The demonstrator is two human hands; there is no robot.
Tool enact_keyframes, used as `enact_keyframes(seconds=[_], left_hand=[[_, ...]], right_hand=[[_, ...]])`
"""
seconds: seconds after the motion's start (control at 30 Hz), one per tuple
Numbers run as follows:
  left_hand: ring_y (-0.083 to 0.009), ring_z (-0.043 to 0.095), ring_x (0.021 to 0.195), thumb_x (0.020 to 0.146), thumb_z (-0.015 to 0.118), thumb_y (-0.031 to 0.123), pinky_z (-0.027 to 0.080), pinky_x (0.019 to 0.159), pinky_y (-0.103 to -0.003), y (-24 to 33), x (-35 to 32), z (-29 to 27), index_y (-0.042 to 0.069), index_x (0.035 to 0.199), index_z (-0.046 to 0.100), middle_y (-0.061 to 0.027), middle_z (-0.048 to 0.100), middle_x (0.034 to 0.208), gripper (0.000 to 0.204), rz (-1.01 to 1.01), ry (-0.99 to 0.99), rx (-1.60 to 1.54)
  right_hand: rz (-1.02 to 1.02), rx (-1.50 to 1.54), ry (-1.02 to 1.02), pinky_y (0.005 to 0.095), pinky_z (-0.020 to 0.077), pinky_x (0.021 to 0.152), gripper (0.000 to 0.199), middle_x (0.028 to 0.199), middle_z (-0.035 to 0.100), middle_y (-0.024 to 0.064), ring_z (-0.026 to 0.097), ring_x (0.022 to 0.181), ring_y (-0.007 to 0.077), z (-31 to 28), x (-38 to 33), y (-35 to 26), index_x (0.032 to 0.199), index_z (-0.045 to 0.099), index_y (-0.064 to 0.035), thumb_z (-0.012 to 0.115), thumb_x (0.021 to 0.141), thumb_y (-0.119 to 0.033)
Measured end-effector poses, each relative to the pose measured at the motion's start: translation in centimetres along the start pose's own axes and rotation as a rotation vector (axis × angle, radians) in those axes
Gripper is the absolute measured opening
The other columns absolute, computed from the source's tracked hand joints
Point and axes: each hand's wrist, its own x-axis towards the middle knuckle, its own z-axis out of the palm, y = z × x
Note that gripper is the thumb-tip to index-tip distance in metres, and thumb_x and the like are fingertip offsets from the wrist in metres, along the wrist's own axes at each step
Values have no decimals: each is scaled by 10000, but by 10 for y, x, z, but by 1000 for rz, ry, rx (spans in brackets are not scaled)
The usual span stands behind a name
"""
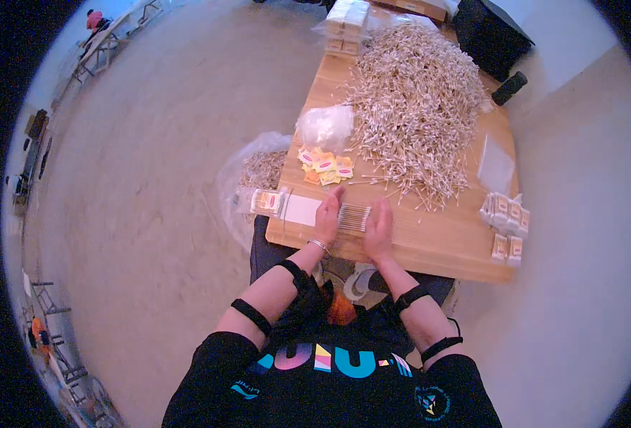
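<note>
A row of cotton swabs [354, 217] lies side by side on the wooden table [430, 250] near its front edge. My left hand [326, 218] stands on edge at the row's left end, fingers stretched out. Facing it, my right hand [379, 232] is at the right end, its fingers also straight. The palms flank the swabs; whether both touch the tips I cannot tell. Beside my left hand is a flat white card or pad [302, 212], and left of that a clear bag of swabs with an orange label [265, 202].
A big heap of loose swabs [422, 107] covers the table's far part. Orange-and-white labels [325, 165] and clear bags [327, 125] lie at left. Filled packs [507, 214] sit at the right edge, stacked packs [347, 27] far left. A plastic sack of swabs [262, 170] stands left of the table.
</note>
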Motion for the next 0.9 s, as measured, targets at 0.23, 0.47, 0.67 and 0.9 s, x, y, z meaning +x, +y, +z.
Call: enact_keyframes(seconds=[0.23,0.47,0.67,0.9], left_hand=[[-220,466,1177,974,359,362,341,1013,-321,4,-4,1,-58,1257,447,-155,503,1262,514,-4,30,8],[-213,473,1170,975,364,348,340,1007,-310,4,-5,0,-56,1237,474,-152,525,1238,494,50,38,63],[-214,478,1164,972,356,363,341,1002,-316,9,-7,3,-59,1229,481,-158,533,1231,509,64,85,111],[-219,471,1172,973,363,337,334,1011,-318,6,-7,0,-55,1236,476,-151,527,1244,486,40,40,173]], right_hand=[[-3,236,57,348,145,1107,545,1423,288,200,216,1350,311,19,10,-8,1367,265,46,408,874,-138],[-101,97,-12,396,119,1117,592,1444,233,204,156,1365,335,13,7,-8,1376,228,51,445,869,-163],[-265,-624,-367,477,119,1112,771,1426,162,276,118,1350,407,-3,-13,-25,1346,181,113,554,818,-308],[-228,-672,-331,474,125,1109,860,1426,155,275,114,1351,406,-1,-14,-31,1349,178,107,582,782,-399]])
